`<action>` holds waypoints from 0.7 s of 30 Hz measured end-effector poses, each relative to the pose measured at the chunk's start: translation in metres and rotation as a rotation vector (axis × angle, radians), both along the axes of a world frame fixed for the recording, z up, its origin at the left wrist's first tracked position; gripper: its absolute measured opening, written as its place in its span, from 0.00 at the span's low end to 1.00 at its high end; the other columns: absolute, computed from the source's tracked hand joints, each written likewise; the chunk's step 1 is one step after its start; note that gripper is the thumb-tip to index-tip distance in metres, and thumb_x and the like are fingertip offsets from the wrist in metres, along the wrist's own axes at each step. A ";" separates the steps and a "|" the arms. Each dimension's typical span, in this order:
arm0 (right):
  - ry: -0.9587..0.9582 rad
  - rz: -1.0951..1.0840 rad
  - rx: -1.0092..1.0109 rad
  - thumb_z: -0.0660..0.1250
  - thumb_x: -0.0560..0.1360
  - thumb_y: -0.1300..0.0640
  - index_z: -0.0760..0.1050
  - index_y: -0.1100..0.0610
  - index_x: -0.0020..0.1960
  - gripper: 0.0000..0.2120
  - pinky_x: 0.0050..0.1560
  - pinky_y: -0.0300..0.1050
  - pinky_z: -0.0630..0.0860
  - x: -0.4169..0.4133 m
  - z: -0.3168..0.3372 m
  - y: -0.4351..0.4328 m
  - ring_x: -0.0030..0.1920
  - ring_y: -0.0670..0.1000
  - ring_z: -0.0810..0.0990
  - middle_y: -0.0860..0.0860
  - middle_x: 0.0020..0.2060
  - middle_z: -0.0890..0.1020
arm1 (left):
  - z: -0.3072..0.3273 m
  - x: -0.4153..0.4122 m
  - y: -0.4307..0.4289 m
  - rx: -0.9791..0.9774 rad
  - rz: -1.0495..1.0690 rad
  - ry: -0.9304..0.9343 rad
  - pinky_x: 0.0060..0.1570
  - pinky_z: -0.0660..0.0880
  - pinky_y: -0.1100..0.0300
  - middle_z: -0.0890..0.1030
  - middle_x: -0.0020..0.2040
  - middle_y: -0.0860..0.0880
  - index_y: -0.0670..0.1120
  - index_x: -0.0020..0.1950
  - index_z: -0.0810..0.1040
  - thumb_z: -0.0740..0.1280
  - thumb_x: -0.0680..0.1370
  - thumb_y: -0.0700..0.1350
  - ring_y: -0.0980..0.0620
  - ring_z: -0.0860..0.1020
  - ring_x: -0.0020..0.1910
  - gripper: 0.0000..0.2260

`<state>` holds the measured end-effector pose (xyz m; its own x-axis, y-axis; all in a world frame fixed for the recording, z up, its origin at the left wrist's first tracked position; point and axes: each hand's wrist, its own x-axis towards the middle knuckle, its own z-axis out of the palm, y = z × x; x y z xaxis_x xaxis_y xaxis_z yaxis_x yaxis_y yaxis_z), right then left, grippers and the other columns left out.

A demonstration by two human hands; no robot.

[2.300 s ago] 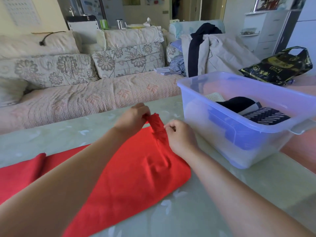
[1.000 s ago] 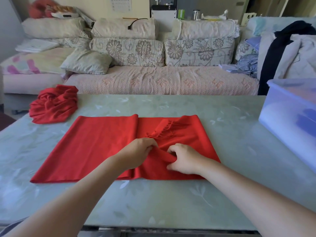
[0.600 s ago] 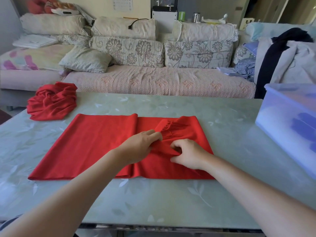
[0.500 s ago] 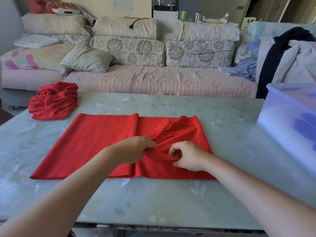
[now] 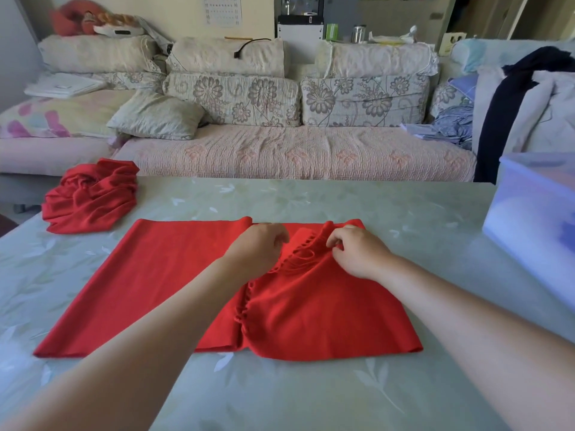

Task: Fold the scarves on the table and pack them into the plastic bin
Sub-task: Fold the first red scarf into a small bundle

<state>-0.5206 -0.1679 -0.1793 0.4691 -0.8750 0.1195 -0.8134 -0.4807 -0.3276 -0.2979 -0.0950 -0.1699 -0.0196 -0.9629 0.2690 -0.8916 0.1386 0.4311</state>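
Head camera view, looking forward and down at two bare forearms reaching over a pale green table (image 5: 311, 399). Two red scarves are on it. The flat scarf (image 5: 174, 275) lies spread in the middle of the table, its long axis running left to right, parallel to the near table edge. Its right end is folded back over itself, so the fringe (image 5: 298, 259) points left, toward the scarf's middle, and the fringed edge runs in a loose, slanting line from the scarf's near side to its far side. Both hands sit on the flat scarf near its far edge, close together, with the fringe between them. The left hand (image 5: 258, 244) is knuckles up, fingers curled down over the fringed edge and gripping it; the fingertips are hidden. The right hand (image 5: 357, 253) pinches a raised ridge of the folded layer between its thumb and bent fingers. The crumpled scarf (image 5: 90, 197) sits in a heap beyond and to the left of the flat scarf, near it but not touching. One translucent plastic bin (image 5: 535, 219) stands to the right of the flat scarf, well apart, cut off by the picture edge; its contents are too blurred to tell. Beyond the flat scarf, past the table, stands a sofa (image 5: 295, 150) with floral cushions.
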 end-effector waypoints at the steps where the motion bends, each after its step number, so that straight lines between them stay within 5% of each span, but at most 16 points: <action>1: 0.063 0.004 -0.037 0.64 0.75 0.57 0.78 0.47 0.57 0.13 0.59 0.46 0.73 -0.002 -0.003 -0.009 0.60 0.52 0.77 0.48 0.58 0.78 | -0.005 -0.003 -0.010 -0.013 0.016 -0.012 0.55 0.73 0.54 0.82 0.49 0.48 0.47 0.54 0.81 0.61 0.77 0.38 0.48 0.78 0.49 0.12; 4: 0.253 0.061 -0.141 0.63 0.74 0.60 0.72 0.48 0.67 0.22 0.64 0.50 0.69 -0.001 -0.012 -0.030 0.65 0.55 0.73 0.50 0.63 0.74 | -0.020 -0.013 -0.038 -0.002 0.008 -0.029 0.54 0.74 0.54 0.80 0.55 0.48 0.49 0.61 0.80 0.63 0.79 0.40 0.47 0.78 0.55 0.13; 11: 0.221 0.018 0.021 0.62 0.75 0.57 0.57 0.51 0.78 0.33 0.68 0.51 0.67 0.004 -0.024 -0.063 0.72 0.57 0.69 0.53 0.74 0.68 | -0.046 -0.027 -0.077 -0.030 0.019 -0.260 0.56 0.74 0.52 0.79 0.59 0.51 0.57 0.63 0.78 0.66 0.76 0.50 0.46 0.76 0.58 0.15; 16: 0.244 -0.005 0.053 0.60 0.74 0.54 0.54 0.48 0.79 0.35 0.70 0.52 0.67 0.001 -0.027 -0.069 0.73 0.56 0.67 0.51 0.75 0.68 | -0.046 0.002 -0.083 -0.053 0.234 0.007 0.52 0.76 0.55 0.84 0.52 0.49 0.51 0.52 0.84 0.64 0.74 0.40 0.46 0.80 0.54 0.12; 21: 0.372 -0.043 0.064 0.59 0.73 0.56 0.61 0.48 0.78 0.32 0.72 0.52 0.64 0.002 -0.020 -0.068 0.74 0.54 0.65 0.48 0.75 0.66 | -0.037 0.037 -0.085 -0.034 0.535 0.285 0.52 0.72 0.56 0.81 0.56 0.43 0.45 0.60 0.78 0.59 0.74 0.36 0.42 0.77 0.57 0.17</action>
